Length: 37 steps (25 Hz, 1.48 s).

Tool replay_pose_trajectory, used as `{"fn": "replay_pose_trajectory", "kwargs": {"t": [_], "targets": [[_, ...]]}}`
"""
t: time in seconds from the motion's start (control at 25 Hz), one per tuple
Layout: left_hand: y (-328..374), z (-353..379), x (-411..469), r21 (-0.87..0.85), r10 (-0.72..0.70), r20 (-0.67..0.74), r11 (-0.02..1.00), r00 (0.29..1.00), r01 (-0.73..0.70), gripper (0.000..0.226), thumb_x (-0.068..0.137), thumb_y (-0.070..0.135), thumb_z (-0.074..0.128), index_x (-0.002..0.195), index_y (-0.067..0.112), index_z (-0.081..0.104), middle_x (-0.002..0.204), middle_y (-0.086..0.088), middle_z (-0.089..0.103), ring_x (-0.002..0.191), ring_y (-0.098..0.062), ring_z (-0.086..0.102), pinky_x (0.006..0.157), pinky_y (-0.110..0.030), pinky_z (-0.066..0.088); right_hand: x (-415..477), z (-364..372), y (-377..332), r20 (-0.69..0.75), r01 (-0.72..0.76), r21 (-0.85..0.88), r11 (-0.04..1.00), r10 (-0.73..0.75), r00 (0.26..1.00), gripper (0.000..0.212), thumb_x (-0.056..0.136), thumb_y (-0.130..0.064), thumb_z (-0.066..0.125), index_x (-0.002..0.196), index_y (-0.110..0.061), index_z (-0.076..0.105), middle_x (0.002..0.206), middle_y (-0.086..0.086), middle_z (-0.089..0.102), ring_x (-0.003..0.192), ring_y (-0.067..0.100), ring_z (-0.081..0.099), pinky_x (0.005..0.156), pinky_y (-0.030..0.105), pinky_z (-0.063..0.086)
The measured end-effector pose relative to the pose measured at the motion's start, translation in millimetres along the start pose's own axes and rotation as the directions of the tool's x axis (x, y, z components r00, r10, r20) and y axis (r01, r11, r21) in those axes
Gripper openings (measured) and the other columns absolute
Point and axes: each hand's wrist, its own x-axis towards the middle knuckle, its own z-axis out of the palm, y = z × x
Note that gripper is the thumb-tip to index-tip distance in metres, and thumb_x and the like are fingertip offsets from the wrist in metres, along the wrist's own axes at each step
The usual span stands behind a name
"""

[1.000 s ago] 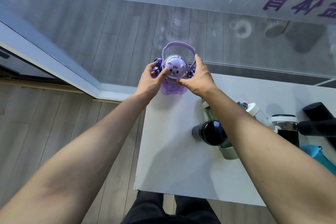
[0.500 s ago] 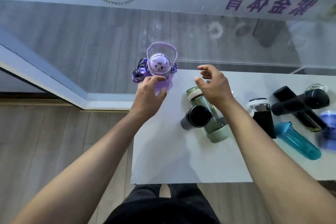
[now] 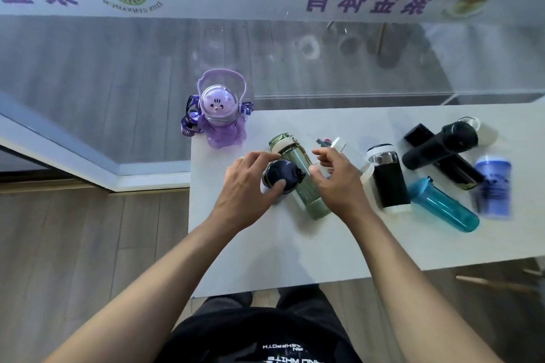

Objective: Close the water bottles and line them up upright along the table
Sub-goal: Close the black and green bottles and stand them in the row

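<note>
Dark navy-capped water bottle (image 3: pixel 281 178) upright under left hand (image 3: pixel 244 186), fingers and thumb clasping cap. Right hand (image 3: pixel 339 186) just beside, loosely curled, empty, above lying translucent green bottle (image 3: pixel 296 158). Best: left steadies, right presses lid shut, then set bottle beyond hands beside purple cartoon-faced bottle (image 3: pixel 221 118).

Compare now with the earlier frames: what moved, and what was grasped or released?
The left hand and right hand let go of the purple bottle, which stands upright at the table's far left corner. The left hand moved right and now grips the dark-capped bottle; the right hand moved over the green bottle, fingers curled, hold unclear. The other bottles lie as before.
</note>
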Motion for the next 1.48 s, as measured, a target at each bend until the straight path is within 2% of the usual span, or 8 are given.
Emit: {"fn": "replay_pose_trajectory", "kwargs": {"t": [0.24, 0.52, 0.76, 0.92, 1.0, 1.12, 1.36, 1.48], "targets": [[23, 28, 0, 0.037, -0.118, -0.002, 0.992, 0.993, 0.118, 0.070, 0.074, 0.042, 0.076, 0.136, 0.034, 0.045, 0.132, 0.008, 0.049, 0.113, -0.019, 0.047, 0.099, -0.026, 0.034, 22, -8, 35, 0.178, 0.065, -0.044, 0.997, -0.056, 0.982, 0.033, 0.092, -0.025, 0.065, 0.124, -0.021, 0.063, 0.117, -0.003, 0.066, 0.109, 0.014, 0.062, 0.097, 0.035, 0.051], [40, 50, 4, -0.028, -0.265, -0.131, 0.964, 0.955, 0.264, 0.067, 0.072, 0.024, 0.081, 0.131, 0.030, 0.051, 0.121, 0.007, 0.051, 0.107, -0.016, 0.053, 0.096, -0.031, 0.046, 78, -6, 41, 0.365, 0.149, -0.096, 0.984, -0.105, 0.925, 0.039, 0.092, -0.026, 0.063, 0.130, -0.019, 0.060, 0.125, 0.005, 0.063, 0.118, 0.021, 0.059, 0.102, 0.032, 0.045], [28, 39, 8, -0.067, -0.352, -0.196, 0.936, 0.915, 0.346, 0.068, 0.071, 0.021, 0.080, 0.132, 0.031, 0.051, 0.124, 0.008, 0.050, 0.109, -0.012, 0.055, 0.095, -0.028, 0.047, 138, 38, 14, 0.429, 0.220, -0.386, 0.896, -0.037, 0.902, 0.054, 0.090, -0.032, 0.061, 0.140, -0.017, 0.047, 0.133, 0.014, 0.053, 0.125, 0.034, 0.050, 0.103, 0.039, 0.039], [17, 27, 14, -0.103, -0.357, -0.187, 0.934, 0.915, 0.343, 0.067, 0.071, 0.022, 0.080, 0.131, 0.030, 0.051, 0.123, 0.008, 0.051, 0.108, -0.011, 0.054, 0.095, -0.026, 0.046, 158, 72, 16, 0.462, 0.143, -0.566, 0.812, 0.168, 0.871, 0.061, 0.089, -0.042, 0.061, 0.137, -0.013, 0.038, 0.132, 0.020, 0.052, 0.125, 0.040, 0.050, 0.102, 0.043, 0.040], [14, 26, 13, -0.106, -0.348, -0.175, 0.937, 0.921, 0.334, 0.067, 0.072, 0.020, 0.081, 0.131, 0.031, 0.051, 0.125, 0.009, 0.051, 0.111, -0.011, 0.054, 0.096, -0.028, 0.047, 161, 83, 22, 0.475, 0.065, -0.552, 0.831, 0.249, 0.844, 0.069, 0.086, -0.049, 0.065, 0.137, -0.014, 0.035, 0.132, 0.020, 0.054, 0.124, 0.040, 0.053, 0.100, 0.044, 0.042], [12, 29, 10, -0.120, -0.345, -0.183, 0.937, 0.921, 0.327, 0.066, 0.074, 0.021, 0.080, 0.132, 0.032, 0.049, 0.128, 0.010, 0.049, 0.114, -0.014, 0.052, 0.098, -0.032, 0.046, 160, 89, 28, 0.452, 0.022, -0.525, 0.851, 0.257, 0.854, 0.078, 0.078, -0.051, 0.074, 0.136, -0.016, 0.035, 0.130, 0.018, 0.058, 0.121, 0.038, 0.058, 0.096, 0.042, 0.047], [6, 28, 15, -0.095, -0.321, -0.187, 0.947, 0.928, 0.308, 0.069, 0.073, 0.022, 0.080, 0.133, 0.035, 0.047, 0.129, 0.011, 0.048, 0.114, -0.017, 0.053, 0.098, -0.036, 0.047, 140, 53, 18, 0.376, 0.007, -0.369, 0.929, 0.142, 0.915, 0.080, 0.071, -0.052, 0.079, 0.134, -0.016, 0.043, 0.126, 0.013, 0.056, 0.118, 0.034, 0.057, 0.096, 0.039, 0.046], [5, 28, 22, -0.097, -0.304, -0.210, 0.952, 0.929, 0.290, 0.068, 0.073, 0.019, 0.079, 0.133, 0.030, 0.050, 0.126, 0.007, 0.050, 0.111, -0.015, 0.054, 0.098, -0.024, 0.044, 122, 20, 18, 0.283, 0.006, -0.244, 0.970, 0.065, 0.957, 0.079, 0.068, -0.051, 0.080, 0.133, -0.021, 0.047, 0.122, 0.007, 0.054, 0.115, 0.028, 0.056, 0.102, 0.039, 0.045]]}}
